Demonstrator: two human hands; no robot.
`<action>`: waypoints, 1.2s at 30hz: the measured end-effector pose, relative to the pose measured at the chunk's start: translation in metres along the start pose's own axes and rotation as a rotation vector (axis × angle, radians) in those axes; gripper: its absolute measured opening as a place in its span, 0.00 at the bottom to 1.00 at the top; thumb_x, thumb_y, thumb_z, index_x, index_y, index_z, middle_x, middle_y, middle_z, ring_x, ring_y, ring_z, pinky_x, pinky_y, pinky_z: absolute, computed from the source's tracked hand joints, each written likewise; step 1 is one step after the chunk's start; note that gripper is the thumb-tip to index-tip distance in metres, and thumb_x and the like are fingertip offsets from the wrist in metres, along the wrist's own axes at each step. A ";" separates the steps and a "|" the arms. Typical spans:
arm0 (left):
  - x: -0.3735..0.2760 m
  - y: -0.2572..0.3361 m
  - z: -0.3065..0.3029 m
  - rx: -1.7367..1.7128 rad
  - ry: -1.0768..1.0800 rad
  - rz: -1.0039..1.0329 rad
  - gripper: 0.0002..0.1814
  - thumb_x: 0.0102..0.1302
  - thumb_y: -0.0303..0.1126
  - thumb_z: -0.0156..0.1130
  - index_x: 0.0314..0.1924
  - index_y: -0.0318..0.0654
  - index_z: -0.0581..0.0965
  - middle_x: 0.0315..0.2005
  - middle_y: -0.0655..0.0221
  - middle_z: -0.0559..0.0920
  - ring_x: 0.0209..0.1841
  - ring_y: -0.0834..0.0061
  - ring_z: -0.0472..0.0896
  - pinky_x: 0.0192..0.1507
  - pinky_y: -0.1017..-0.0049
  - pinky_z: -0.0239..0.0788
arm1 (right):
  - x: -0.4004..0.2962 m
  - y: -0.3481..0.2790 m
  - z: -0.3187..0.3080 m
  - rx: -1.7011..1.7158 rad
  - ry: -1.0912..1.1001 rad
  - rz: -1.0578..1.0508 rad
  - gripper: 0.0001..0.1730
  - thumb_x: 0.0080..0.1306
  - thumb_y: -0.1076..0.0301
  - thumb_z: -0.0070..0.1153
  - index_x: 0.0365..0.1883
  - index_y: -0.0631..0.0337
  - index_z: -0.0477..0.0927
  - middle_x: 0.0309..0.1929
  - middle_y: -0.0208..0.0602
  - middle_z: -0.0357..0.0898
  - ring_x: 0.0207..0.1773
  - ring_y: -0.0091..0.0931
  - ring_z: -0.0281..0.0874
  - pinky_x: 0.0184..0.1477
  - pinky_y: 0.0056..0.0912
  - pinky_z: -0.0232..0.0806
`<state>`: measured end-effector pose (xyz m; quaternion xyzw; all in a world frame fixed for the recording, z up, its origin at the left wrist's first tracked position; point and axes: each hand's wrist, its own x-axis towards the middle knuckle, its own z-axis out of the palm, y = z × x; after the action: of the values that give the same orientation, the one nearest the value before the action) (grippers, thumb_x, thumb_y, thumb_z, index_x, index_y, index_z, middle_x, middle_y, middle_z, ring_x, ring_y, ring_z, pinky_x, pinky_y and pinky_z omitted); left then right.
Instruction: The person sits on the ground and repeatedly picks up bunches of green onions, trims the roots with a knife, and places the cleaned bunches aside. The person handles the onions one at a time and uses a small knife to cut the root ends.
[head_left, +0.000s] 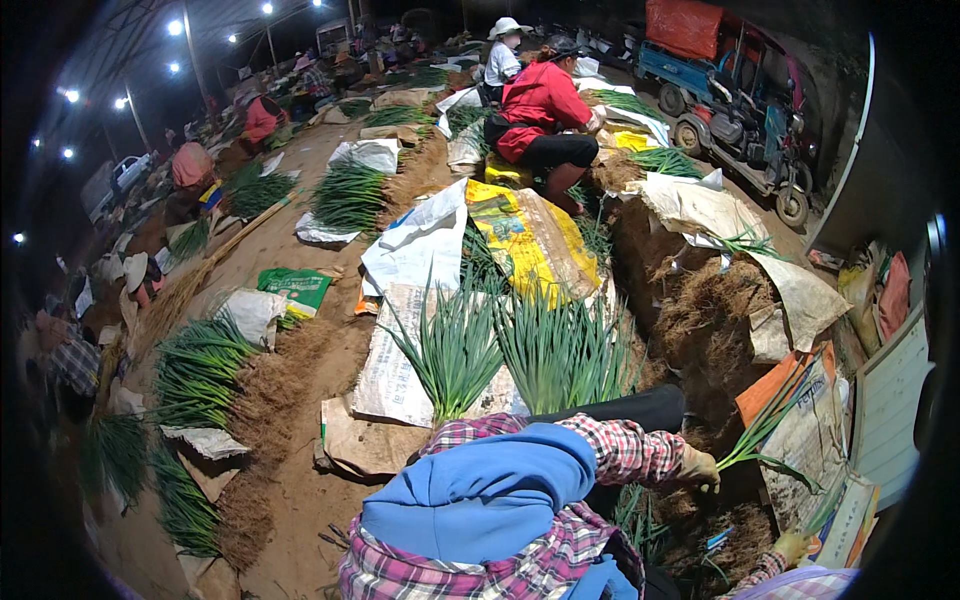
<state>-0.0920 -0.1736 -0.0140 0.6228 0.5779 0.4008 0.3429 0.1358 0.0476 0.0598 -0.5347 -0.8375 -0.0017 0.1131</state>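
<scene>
My right hand (699, 468), in a pale glove, reaches out to the right beyond a checked sleeve. A few green onions (759, 439) are in its grip, with their leaves pointing up and right. My left hand is out of sight, hidden behind purple plaid cloth (469, 431). Before me, green onion bunches (450, 352) with upright, fanned leaves stand against a printed woven sack (394, 367). A second dense clump (559, 356) is just right of them. Brown roots (720, 315) lie heaped beyond my right arm.
A co-worker's gloved hand (791, 546) is close at lower right, by printed sacks (802, 450). Ahead squats a person in red (536, 112). Rooted onion piles (199, 367) line the dirt floor (300, 465) on the left. A motor tricycle (739, 124) is parked far right.
</scene>
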 end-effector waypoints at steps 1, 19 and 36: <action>0.002 -0.005 0.001 0.038 -0.011 0.043 0.14 0.58 0.31 0.55 0.45 0.41 0.77 0.28 0.68 0.80 0.28 0.69 0.77 0.30 0.73 0.68 | 0.011 0.005 0.003 -0.066 0.009 0.034 0.31 0.66 0.44 0.39 0.62 0.51 0.62 0.60 0.47 0.62 0.58 0.41 0.64 0.56 0.45 0.59; 0.035 -0.009 0.041 -0.456 -0.003 -0.110 0.14 0.56 0.33 0.59 0.43 0.40 0.79 0.28 0.71 0.81 0.32 0.72 0.78 0.34 0.72 0.68 | -0.027 0.025 0.022 0.658 -0.197 0.095 0.26 0.64 0.56 0.51 0.55 0.63 0.69 0.45 0.44 0.75 0.40 0.31 0.75 0.41 0.33 0.69; 0.035 0.070 0.019 -0.763 0.190 -0.392 0.07 0.59 0.28 0.61 0.36 0.34 0.78 0.29 0.68 0.81 0.28 0.78 0.77 0.30 0.80 0.69 | -0.150 -0.099 0.031 0.961 -0.123 -0.065 0.22 0.60 0.55 0.55 0.47 0.62 0.74 0.40 0.46 0.79 0.42 0.41 0.78 0.43 0.38 0.69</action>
<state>-0.0433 -0.1443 0.0431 0.2903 0.5247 0.5684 0.5632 0.1022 -0.1253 0.0129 -0.3945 -0.7650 0.4133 0.2973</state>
